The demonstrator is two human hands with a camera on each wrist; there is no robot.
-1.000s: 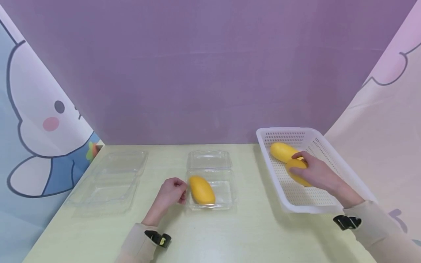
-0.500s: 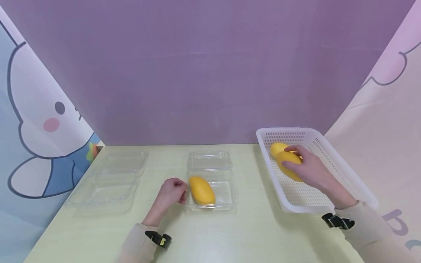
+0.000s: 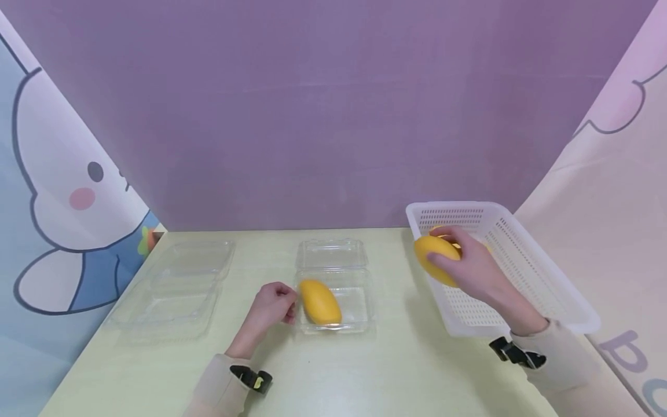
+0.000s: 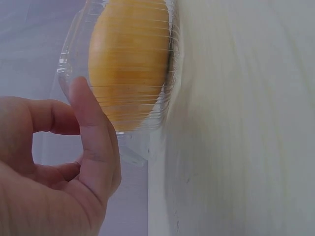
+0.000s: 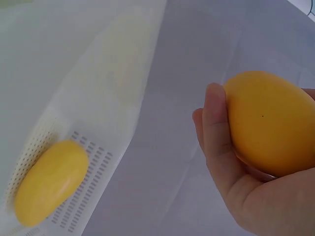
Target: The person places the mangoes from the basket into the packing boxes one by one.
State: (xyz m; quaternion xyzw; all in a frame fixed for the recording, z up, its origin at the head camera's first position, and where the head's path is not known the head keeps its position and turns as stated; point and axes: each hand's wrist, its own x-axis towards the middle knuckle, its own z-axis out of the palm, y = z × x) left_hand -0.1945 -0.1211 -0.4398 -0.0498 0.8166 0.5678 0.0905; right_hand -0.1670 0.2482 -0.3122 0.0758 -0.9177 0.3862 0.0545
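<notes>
In the head view my right hand (image 3: 474, 267) grips a yellow mango (image 3: 431, 262) above the left rim of a white perforated basket (image 3: 542, 284). The right wrist view shows fingers wrapped round this mango (image 5: 270, 123). Another mango (image 5: 51, 183) lies in the basket, mostly hidden by my hand in the head view. At the centre stands a lidded clear plastic clamshell box (image 3: 358, 304), its lid folded back. One mango (image 3: 320, 302) lies in its left half. My left hand (image 3: 272, 304) is beside the box's left wall, a fingertip at its side, with nothing gripped.
A second clear clamshell box (image 3: 177, 295) stands open at the table's left. A purple panel (image 3: 333, 116) rises along the table's back edge, and printed cloths hang at both sides.
My right hand has lifted the mango from inside the basket and carried it left to the basket's rim. The left hand and the boxes have stayed in place.
</notes>
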